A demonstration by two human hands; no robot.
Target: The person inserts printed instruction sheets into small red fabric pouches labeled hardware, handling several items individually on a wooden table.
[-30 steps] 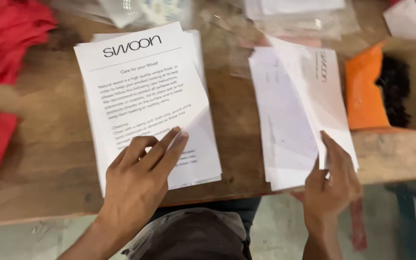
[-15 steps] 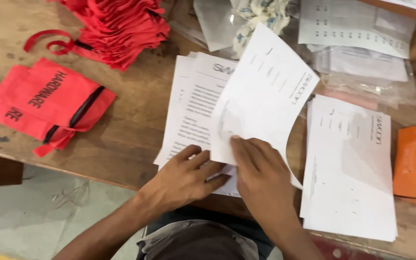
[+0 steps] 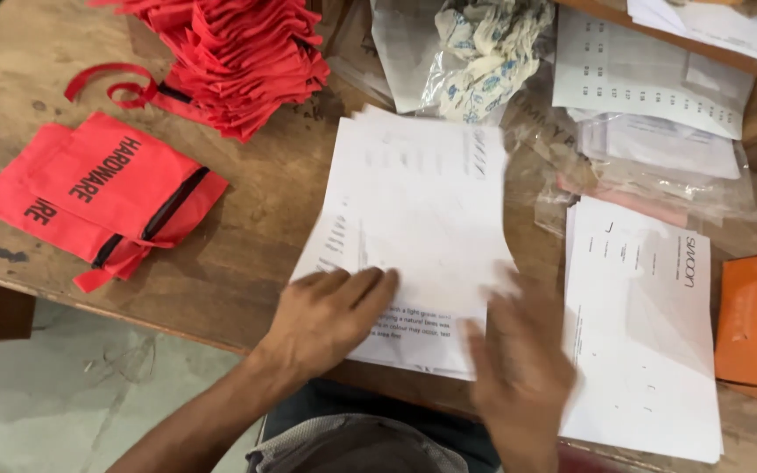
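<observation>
— White paper is under both of my hands. My left hand (image 3: pixel 330 317) lies flat, fingers spread a little, pressing on the near edge of the top sheet (image 3: pixel 413 210) of the paper stack (image 3: pixel 413 337).

— And your right?

— My right hand (image 3: pixel 519 372) is at the near right corner of that same stack, blurred. I cannot tell whether its grip is spread or pinching the sheet.

— Where does the stack sit?

— On the wooden tabletop (image 3: pixel 247 254), close to its near edge. The top sheet lies slightly askew, so printed lines of the sheet below show just by my left fingers.

— What lies around the stack?

— To its right, just beside it, a second pile of white sheets (image 3: pixel 646 333), and beyond that an orange box (image 3: pixel 751 320). To the stack's left, well apart, two flat red pouches (image 3: pixel 102 201) with black zips. Behind the stack and to the left, a heap of red cloth pieces (image 3: pixel 238 52). Directly behind it, a clear bag with crumpled patterned fabric (image 3: pixel 484 52).
</observation>
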